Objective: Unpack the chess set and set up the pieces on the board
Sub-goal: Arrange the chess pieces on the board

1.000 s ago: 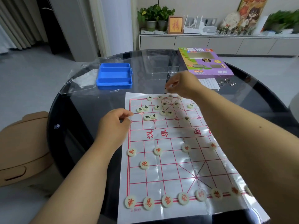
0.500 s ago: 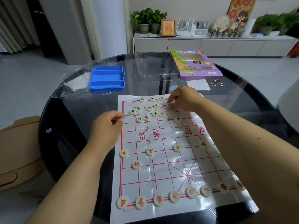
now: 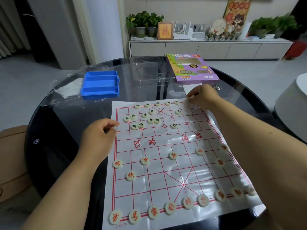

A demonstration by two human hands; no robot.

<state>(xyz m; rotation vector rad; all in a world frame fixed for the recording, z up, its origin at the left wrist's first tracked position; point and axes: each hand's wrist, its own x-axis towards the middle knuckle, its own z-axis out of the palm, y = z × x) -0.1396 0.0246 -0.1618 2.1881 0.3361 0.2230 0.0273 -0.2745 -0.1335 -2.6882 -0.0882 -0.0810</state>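
Two hands work over a paper board (image 3: 166, 146) spread on a dark round glass table (image 3: 49, 130). At far left a tan chair (image 3: 11, 155) stands by the table rim. Further in lies a crumpled clear plastic bag (image 3: 66, 87), and touching it a blue tray (image 3: 100, 84) with three long compartments running left to right. The left hand (image 3: 98, 138) rests at the board's left edge, fingers curled loosely with the thumb near the forefinger, nothing visible in it. The board's long axis runs away from the person, slightly skewed toward the right. Along its near edge stand nine red-lettered pieces (image 3: 153, 212) in a row, with two cannons and five soldiers ahead of them. At the far end are fourteen green-lettered pieces (image 3: 152, 120), five of them in the back row and the rest scattered. The right hand (image 3: 202, 97) pinches one more pale piece (image 3: 189, 100) at the far right corner. Behind it lies a purple box (image 3: 192, 68).
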